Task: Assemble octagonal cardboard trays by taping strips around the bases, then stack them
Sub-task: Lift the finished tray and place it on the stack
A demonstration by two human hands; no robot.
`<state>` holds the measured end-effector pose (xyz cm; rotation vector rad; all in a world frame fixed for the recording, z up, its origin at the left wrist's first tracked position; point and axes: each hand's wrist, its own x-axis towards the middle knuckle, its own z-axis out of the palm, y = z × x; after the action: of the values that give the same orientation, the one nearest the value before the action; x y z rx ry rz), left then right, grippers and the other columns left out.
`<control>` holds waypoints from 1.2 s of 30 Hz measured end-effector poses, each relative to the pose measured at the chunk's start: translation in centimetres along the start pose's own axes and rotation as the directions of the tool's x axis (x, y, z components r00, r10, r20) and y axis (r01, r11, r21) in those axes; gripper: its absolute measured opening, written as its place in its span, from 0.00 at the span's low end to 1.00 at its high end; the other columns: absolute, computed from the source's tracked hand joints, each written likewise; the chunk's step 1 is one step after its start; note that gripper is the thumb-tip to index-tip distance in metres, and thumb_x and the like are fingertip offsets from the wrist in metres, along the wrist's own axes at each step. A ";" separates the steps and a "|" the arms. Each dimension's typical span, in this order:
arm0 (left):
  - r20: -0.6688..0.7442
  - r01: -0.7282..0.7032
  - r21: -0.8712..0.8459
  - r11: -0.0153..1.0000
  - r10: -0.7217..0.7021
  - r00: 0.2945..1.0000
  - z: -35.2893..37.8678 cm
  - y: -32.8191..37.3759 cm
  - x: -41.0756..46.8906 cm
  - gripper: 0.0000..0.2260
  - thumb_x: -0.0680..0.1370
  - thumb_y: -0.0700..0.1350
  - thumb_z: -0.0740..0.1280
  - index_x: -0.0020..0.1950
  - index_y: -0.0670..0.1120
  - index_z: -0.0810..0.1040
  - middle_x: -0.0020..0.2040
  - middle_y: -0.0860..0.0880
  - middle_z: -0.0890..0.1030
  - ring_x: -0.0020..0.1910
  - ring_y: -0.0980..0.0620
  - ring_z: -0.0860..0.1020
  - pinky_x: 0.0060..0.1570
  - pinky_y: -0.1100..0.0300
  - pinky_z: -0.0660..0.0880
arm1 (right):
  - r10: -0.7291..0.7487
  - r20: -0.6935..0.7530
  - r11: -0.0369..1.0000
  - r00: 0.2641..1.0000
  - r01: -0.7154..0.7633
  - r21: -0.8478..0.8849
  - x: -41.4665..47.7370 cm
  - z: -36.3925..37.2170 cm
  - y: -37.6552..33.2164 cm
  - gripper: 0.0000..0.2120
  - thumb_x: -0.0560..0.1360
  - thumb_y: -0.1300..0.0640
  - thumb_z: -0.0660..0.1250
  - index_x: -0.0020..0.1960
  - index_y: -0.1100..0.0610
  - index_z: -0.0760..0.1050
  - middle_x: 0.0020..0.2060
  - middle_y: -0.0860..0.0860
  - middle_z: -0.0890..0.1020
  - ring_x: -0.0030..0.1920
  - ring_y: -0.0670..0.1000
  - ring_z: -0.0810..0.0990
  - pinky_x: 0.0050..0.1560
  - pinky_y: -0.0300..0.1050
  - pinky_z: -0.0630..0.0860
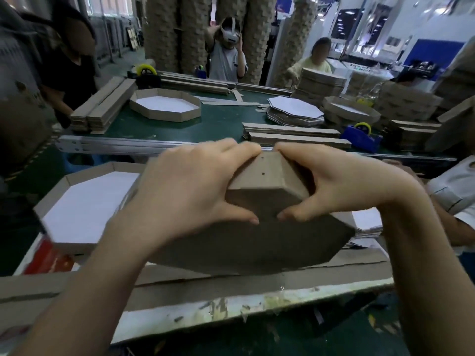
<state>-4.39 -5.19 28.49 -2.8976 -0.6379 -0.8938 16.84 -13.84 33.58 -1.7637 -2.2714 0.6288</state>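
Note:
I hold a brown octagonal cardboard tray (pixel 257 242) tilted up on edge over my worktable, its underside toward me. My left hand (pixel 190 191) grips its upper rim from the left, thumb on the brown face and fingers over the top. My right hand (pixel 341 186) grips the same rim from the right, thumb close to my left thumb. Between them shows the folded side strip (pixel 270 170) at a corner. A finished tray (pixel 84 209) with a white inside lies flat at my left.
Long cardboard strips (pixel 231 281) lie along my table's near edge. Across a green belt (pixel 218 124) sit another finished tray (pixel 164 105), a stack of white octagonal bases (pixel 295 110), strip bundles (pixel 295 136) and a blue tape dispenser (pixel 359 137). Other people work around the belt.

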 end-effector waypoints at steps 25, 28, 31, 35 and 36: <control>0.468 -0.110 -0.877 -0.467 -0.884 0.019 8.0 -15.1 -4.2 0.21 0.72 0.44 0.73 0.64 0.47 0.74 0.53 0.45 0.83 0.48 0.48 0.82 0.41 0.55 0.81 | -0.186 -0.238 0.982 0.953 0.173 -0.077 21.0 9.8 0.7 0.20 0.72 0.29 0.59 0.45 0.45 0.74 0.39 0.42 0.77 0.43 0.47 0.75 0.43 0.46 0.72; 0.388 -0.156 -0.912 -0.380 -0.921 -0.023 9.0 -17.6 -5.7 0.21 0.73 0.44 0.73 0.65 0.51 0.75 0.54 0.48 0.84 0.50 0.48 0.82 0.38 0.56 0.81 | 0.046 -0.520 0.993 0.853 0.018 0.118 25.6 9.4 5.2 0.17 0.80 0.46 0.59 0.46 0.58 0.79 0.43 0.54 0.80 0.49 0.57 0.76 0.56 0.55 0.69; 0.357 -0.188 -0.920 -0.343 -0.933 -0.043 10.3 -19.6 -7.4 0.18 0.73 0.45 0.71 0.62 0.51 0.78 0.54 0.49 0.84 0.51 0.49 0.82 0.38 0.58 0.80 | 0.612 -0.262 0.767 0.746 -0.478 0.429 29.3 10.2 10.0 0.21 0.78 0.53 0.63 0.69 0.58 0.69 0.65 0.60 0.71 0.64 0.62 0.68 0.63 0.55 0.68; 0.287 -0.204 -0.944 -0.258 -0.949 -0.130 12.9 -21.8 -9.9 0.16 0.73 0.40 0.70 0.58 0.54 0.77 0.45 0.51 0.83 0.44 0.52 0.81 0.35 0.59 0.79 | 0.611 0.097 0.423 0.786 -0.427 0.799 33.0 13.6 11.9 0.07 0.77 0.68 0.59 0.55 0.64 0.71 0.49 0.61 0.77 0.41 0.59 0.78 0.32 0.52 0.80; 0.268 -0.175 -0.955 -0.238 -0.947 -0.179 13.6 -22.5 -10.6 0.21 0.73 0.40 0.69 0.64 0.54 0.71 0.46 0.51 0.81 0.43 0.52 0.80 0.33 0.59 0.78 | 0.588 0.108 0.406 0.801 -0.409 0.817 33.9 14.6 12.0 0.08 0.77 0.71 0.57 0.53 0.64 0.71 0.47 0.61 0.78 0.37 0.59 0.78 0.30 0.53 0.80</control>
<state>-14.09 13.58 9.57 -0.3292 -2.2618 -3.6747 12.27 17.93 11.77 -1.8061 -0.9113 1.2785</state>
